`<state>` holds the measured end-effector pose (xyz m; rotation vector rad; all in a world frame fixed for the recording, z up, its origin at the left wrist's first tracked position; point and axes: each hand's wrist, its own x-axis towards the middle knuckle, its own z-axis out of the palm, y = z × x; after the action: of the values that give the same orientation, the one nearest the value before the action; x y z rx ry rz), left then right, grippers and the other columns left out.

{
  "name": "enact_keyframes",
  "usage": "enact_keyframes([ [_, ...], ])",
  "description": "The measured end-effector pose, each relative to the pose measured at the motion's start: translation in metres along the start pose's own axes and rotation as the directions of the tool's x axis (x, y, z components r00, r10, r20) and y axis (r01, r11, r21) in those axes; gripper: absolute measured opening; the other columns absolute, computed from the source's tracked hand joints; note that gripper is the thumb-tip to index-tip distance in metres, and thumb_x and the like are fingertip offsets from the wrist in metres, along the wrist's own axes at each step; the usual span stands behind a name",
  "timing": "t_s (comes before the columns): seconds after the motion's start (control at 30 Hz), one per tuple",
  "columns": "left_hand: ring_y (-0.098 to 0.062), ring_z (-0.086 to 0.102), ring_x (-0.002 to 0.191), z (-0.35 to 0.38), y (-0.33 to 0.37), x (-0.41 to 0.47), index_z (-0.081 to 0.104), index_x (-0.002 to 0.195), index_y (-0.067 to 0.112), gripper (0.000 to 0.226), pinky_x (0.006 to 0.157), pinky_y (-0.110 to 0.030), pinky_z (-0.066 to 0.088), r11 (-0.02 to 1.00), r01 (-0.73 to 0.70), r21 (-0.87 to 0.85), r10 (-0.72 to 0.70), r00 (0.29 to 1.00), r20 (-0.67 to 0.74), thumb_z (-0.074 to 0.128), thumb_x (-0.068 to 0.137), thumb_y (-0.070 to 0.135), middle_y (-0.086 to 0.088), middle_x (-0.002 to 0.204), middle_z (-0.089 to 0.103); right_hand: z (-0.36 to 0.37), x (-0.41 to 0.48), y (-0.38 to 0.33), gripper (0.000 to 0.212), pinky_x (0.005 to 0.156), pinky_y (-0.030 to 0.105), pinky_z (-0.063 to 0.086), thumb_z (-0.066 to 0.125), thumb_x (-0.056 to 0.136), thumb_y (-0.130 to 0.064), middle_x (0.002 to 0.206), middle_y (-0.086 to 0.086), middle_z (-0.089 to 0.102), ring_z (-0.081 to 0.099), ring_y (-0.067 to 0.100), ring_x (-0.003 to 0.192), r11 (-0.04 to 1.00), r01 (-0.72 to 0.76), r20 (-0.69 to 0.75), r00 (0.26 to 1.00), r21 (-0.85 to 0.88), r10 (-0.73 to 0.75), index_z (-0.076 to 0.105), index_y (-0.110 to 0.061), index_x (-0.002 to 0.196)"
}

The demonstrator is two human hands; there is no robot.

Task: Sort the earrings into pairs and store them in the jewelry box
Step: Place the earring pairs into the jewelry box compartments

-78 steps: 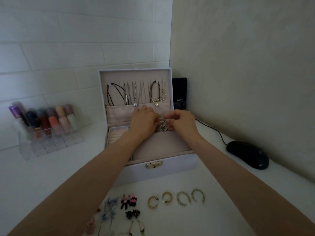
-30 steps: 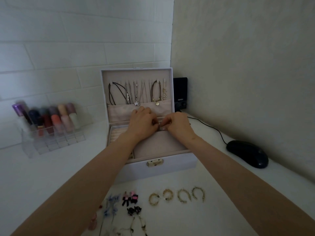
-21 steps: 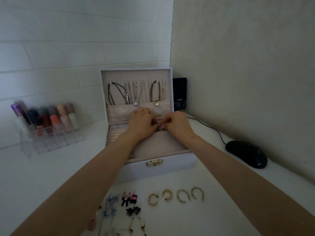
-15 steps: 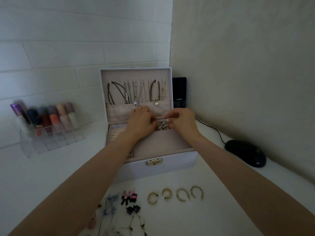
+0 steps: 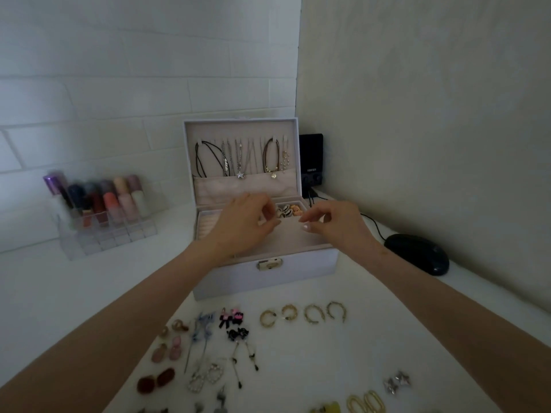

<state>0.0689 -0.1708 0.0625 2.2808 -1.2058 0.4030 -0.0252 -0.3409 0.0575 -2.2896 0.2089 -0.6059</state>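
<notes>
Your left hand (image 5: 243, 225) and right hand (image 5: 337, 223) hover over the open jewelry box (image 5: 298, 272), fingers loosely curled and holding nothing (each thumb and forefinger narrowly apart). The stored earrings (image 5: 287, 211) lie in a rear compartment, between and just beyond your fingertips. Gold hoops (image 5: 302, 314) and other pairs lie on the white worktop (image 5: 298, 362), nearer you than your fingers, in a tiled corner.

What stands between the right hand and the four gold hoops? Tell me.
Nothing visible. The right hand hovers empty above the open box; the gold hoops lie uncovered on the table before its front wall, other earrings apart to their left.
</notes>
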Motion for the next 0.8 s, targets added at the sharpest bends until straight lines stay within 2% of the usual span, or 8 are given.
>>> enact_keyframes([
  [0.1,-0.012,0.055,0.084,-0.005,0.02,-0.023,0.057,0.088,0.017,0.014,0.076,-0.032,0.046,0.992,-0.07,-0.104,0.076,0.996,0.049,0.063,0.084,0.029,0.006,0.087,0.059,-0.01,-0.017,-0.004,0.011,0.059,0.009,0.037,0.074,0.073,-0.01,0.074,-0.005,0.064,0.048,0.001,0.061,0.999,0.018,0.08,0.997,-0.048,-0.014,0.071,-0.021,0.074],
  [0.17,-0.012,0.054,0.09,-0.003,0.029,-0.033,0.056,0.093,0.017,0.018,0.08,-0.03,0.044,0.992,-0.105,-0.065,0.112,0.987,0.115,0.06,0.085,0.033,0.004,0.094,0.06,-0.017,-0.031,-0.006,0.013,0.063,0.016,0.04,0.076,0.07,-0.01,0.068,-0.008,0.064,0.053,0.0,0.062,0.998,0.014,0.182,0.983,-0.06,-0.003,0.07,-0.022,0.069],
  [0.27,-0.015,0.051,0.093,0.008,0.035,-0.044,0.051,0.091,0.019,0.027,0.079,-0.028,0.041,0.984,-0.178,-0.011,0.178,0.97,0.168,0.056,0.083,0.045,0.002,0.101,0.057,-0.022,-0.049,-0.004,0.012,0.054,0.011,0.039,0.081,0.067,-0.016,0.067,-0.006,0.061,0.052,-0.002,0.054,0.981,0.009,0.385,0.92,-0.195,0.068,0.073,-0.018,0.076],
  [0.37,-0.018,0.049,0.101,0.018,0.038,-0.05,0.055,0.084,0.023,0.036,0.084,-0.033,0.042,0.957,-0.288,0.04,0.277,0.945,0.174,0.054,0.075,0.058,0.001,0.111,0.054,-0.021,-0.059,0.006,0.028,0.059,0.016,0.037,0.084,0.063,-0.026,0.079,-0.005,0.06,0.053,0.007,0.071,0.929,0.048,0.472,0.87,-0.366,0.142,0.071,-0.022,0.087],
  [0.47,-0.019,0.031,0.124,0.028,0.048,-0.056,0.062,0.094,0.025,0.048,0.1,-0.032,0.026,0.944,-0.305,0.129,0.26,0.925,0.278,0.064,0.065,0.064,-0.001,0.136,0.037,-0.023,-0.065,0.012,0.035,0.062,0.017,0.037,0.085,0.06,-0.032,0.085,-0.007,0.058,0.054,0.01,0.083,0.916,0.023,0.52,0.829,-0.4,0.207,0.065,-0.028,0.089],
  [0.6,-0.022,0.008,0.135,0.038,0.061,-0.062,0.064,0.095,0.029,0.048,0.109,-0.035,0.009,0.947,-0.247,0.205,0.172,0.929,0.329,0.067,0.062,0.064,-0.002,0.149,0.014,-0.024,-0.064,0.012,0.034,0.058,0.014,0.036,0.085,0.062,-0.024,0.081,-0.008,0.053,0.05,0.007,0.075,0.897,0.058,0.562,0.797,-0.438,0.223,0.055,-0.029,0.078],
  [0.7,-0.02,0.007,0.135,0.041,0.066,-0.063,0.067,0.09,0.027,0.041,0.108,-0.033,0.008,0.965,-0.198,0.171,0.138,0.941,0.309,0.072,0.062,0.057,-0.001,0.148,0.014,-0.021,-0.063,0.014,0.036,0.053,0.013,0.038,0.085,0.063,-0.018,0.075,-0.009,0.053,0.051,0.004,0.063,0.917,0.017,0.585,0.775,-0.398,0.24,0.052,-0.029,0.068],
  [0.8,-0.019,0.011,0.133,0.042,0.068,-0.061,0.069,0.086,0.025,0.037,0.106,-0.032,0.01,0.973,-0.167,0.159,0.116,0.949,0.292,0.075,0.06,0.052,0.0,0.146,0.016,-0.021,-0.062,0.014,0.035,0.053,0.013,0.039,0.085,0.063,-0.017,0.07,-0.013,0.055,0.052,0.001,0.061,0.923,0.014,0.584,0.778,-0.384,0.231,0.052,-0.028,0.067],
])
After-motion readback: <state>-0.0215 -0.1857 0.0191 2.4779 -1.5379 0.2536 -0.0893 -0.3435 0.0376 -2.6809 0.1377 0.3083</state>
